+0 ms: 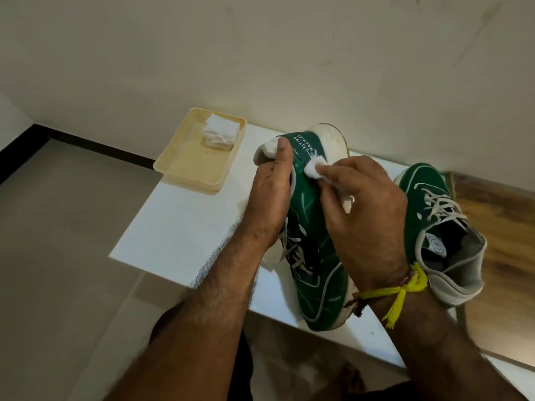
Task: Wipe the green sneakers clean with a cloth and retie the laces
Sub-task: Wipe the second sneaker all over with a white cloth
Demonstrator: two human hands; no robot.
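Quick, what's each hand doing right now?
Left hand: grips the held sneaker at its heel.
Right hand: pinches a white cloth against that sneaker.

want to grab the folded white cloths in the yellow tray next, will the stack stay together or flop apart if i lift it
The cloth stack looks soft and loosely folded, its layers uneven at the edges, so it would probably sag and shed layers if pinched from the top. It is likely very light. The shallow yellow tray may slide on the smooth white table.
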